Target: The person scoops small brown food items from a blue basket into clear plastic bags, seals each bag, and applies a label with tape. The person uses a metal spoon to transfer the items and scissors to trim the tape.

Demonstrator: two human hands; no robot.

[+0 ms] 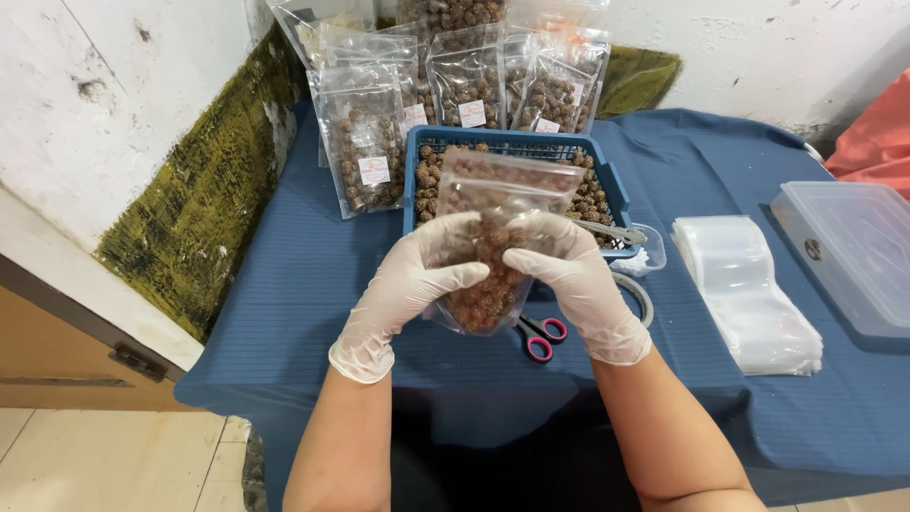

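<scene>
Far left: a white plaster wall with a patch of rough olive-green matting (204, 204) running down beside the table. The table carries a dark blue ribbed cloth (303, 284).

Left-centre, at the rear: a row of sealed clear plastic pouches of brown wrinkled balls (365, 142), each with a small white label, standing propped against the wall.

Centre: a blue slotted plastic basket (611, 185) holding loose brown balls of the same kind. In front of and above it, a clear plastic zip pouch part-filled with brown balls (493, 275) is held upright over the near edge of the table, between both hands. The left hand (417, 275), in a thin white disposable glove, has its fingers closed on the pouch's left side, thumb across the front. The right hand (569, 275), gloved alike, is clamped on the right side, thumb on the front face, almost meeting the left thumb.

Just below the pouch: pink-handled scissors (542, 337) lying on the cloth, partly hidden by the right hand. Just beside the right wrist, a roll of clear tape (640, 294).

Right: a flat stack of empty clear plastic bags (749, 294). Far right: a translucent rectangular plastic box with lid (848, 251), near the table edge, and orange fabric (877, 133) behind it.
</scene>
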